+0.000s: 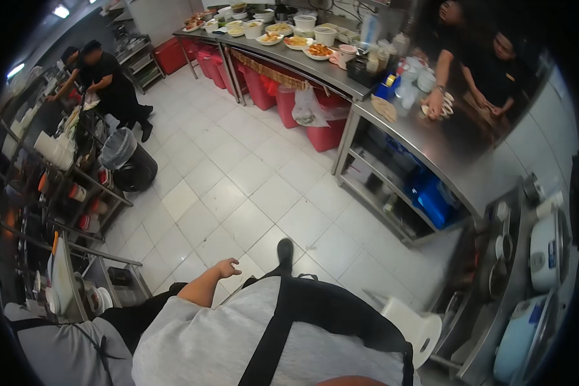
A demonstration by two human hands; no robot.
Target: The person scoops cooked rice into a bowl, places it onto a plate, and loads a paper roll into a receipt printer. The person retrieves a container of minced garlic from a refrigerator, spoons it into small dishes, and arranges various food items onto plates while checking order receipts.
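Observation:
My left hand hangs over the white tiled floor, at the left side of my body. Its fingers are loosely bent and partly apart, with nothing held or touched. Just right of it, my black boot steps forward on the tiles. At the bottom edge only a sliver of my right forearm shows; the right hand is out of view. I wear a grey shirt and a black apron.
Dishes of food line the steel counter ahead, with red bins below. A person's hand reaches over the steel table at right. A black bin, a white stool and a close co-worker flank the walkway.

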